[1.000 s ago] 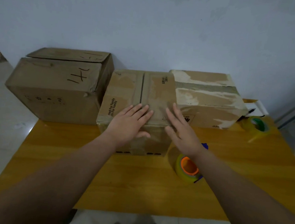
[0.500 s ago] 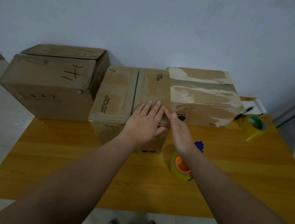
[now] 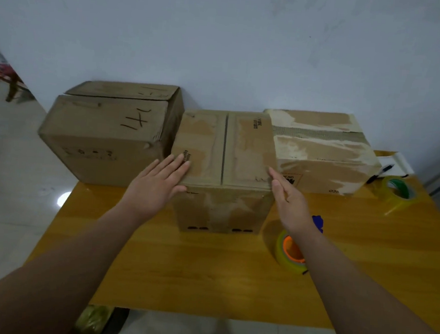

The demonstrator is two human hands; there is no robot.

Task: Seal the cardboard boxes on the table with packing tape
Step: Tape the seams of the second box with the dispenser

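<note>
Spread apart since, flanking the middle box [image 3: 225,151] at the worktop's [image 3: 205,271] far edge: left hand [image 3: 157,185] flat on its near-left corner, right hand [image 3: 287,198] straight-fingered, empty, at its right side, nearer the tape roll [image 3: 289,254]

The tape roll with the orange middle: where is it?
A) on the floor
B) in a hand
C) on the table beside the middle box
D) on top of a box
C: the tape roll lies on the table, just right of the middle box.
</note>
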